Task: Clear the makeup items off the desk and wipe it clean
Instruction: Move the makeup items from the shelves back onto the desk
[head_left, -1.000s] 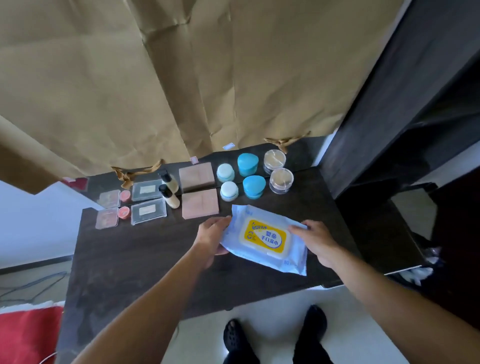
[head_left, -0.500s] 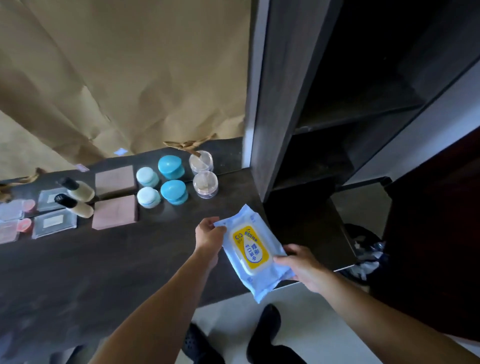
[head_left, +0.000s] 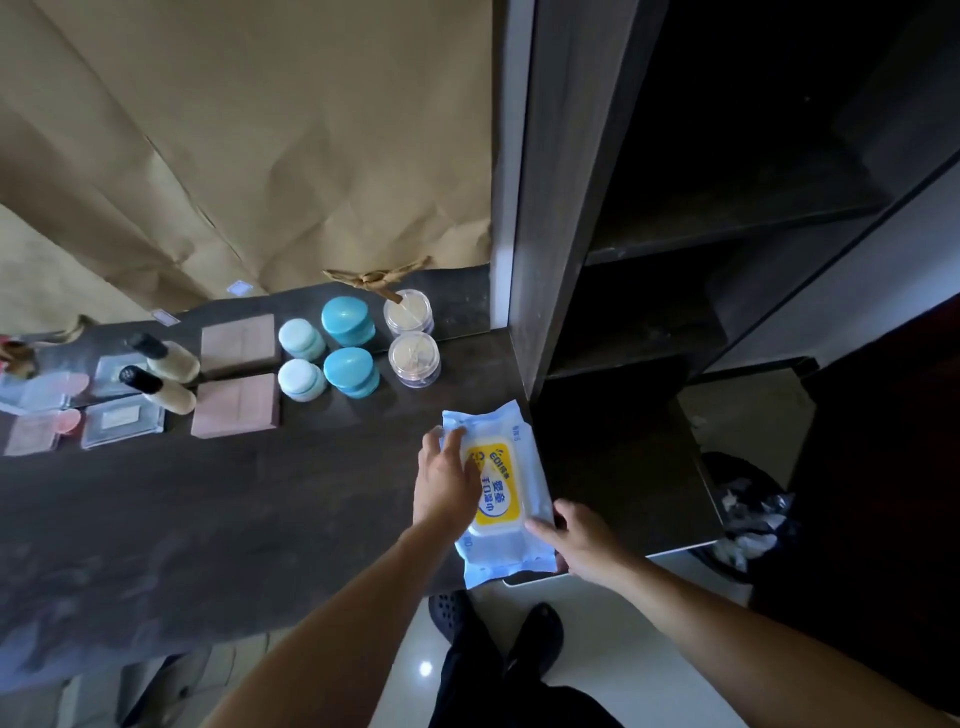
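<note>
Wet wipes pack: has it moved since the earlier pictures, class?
Yes. The wet wipes pack has shifted right: earlier in front of the clear jars, it now lies to their right, beside the shelf upright.

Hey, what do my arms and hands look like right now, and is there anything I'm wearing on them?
The left hand and right hand are ungloved, with no ring, watch or bracelet visible on the fingers or wrists. Both arms are bare all the way to the frame edge, and no sleeves show.
</note>
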